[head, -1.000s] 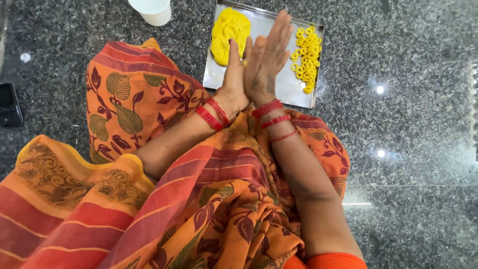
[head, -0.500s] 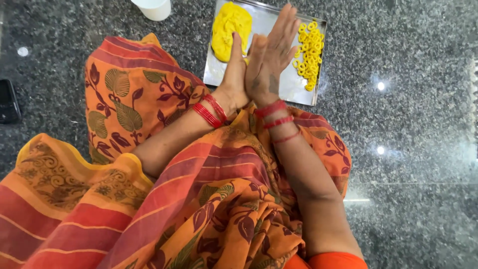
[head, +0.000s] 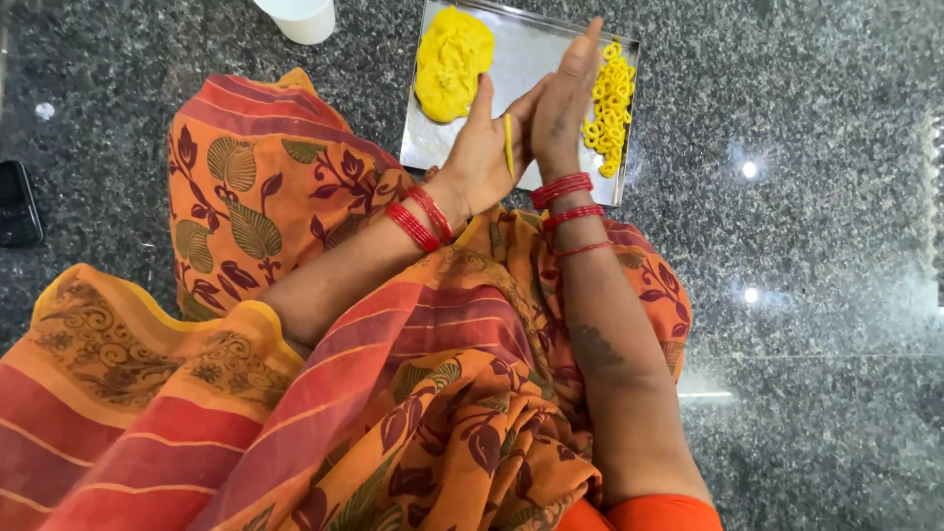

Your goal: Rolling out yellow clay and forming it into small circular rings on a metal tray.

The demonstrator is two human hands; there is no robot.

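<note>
My left hand [head: 485, 147] and my right hand [head: 563, 103] stand palm to palm over a steel tray [head: 536, 59]. Between the palms a thin yellow strip of dough [head: 508, 145] shows as a short rope. Both wrists wear red bangles. On the tray's left lies a lump of yellow dough [head: 452, 61]. Along its right side sit several small yellow dough rings [head: 608, 106]. Both hands hover above the tray's near edge.
The tray rests on a dark speckled stone floor [head: 806, 226]. A white cup [head: 300, 18] stands at the top, left of the tray. A black phone [head: 18, 205] lies at the far left. Orange patterned cloth [head: 256, 197] covers my knees below the hands.
The palms have slid against each other: the right hand has moved forward, the left back. The yellow dough strip between them now shows.
</note>
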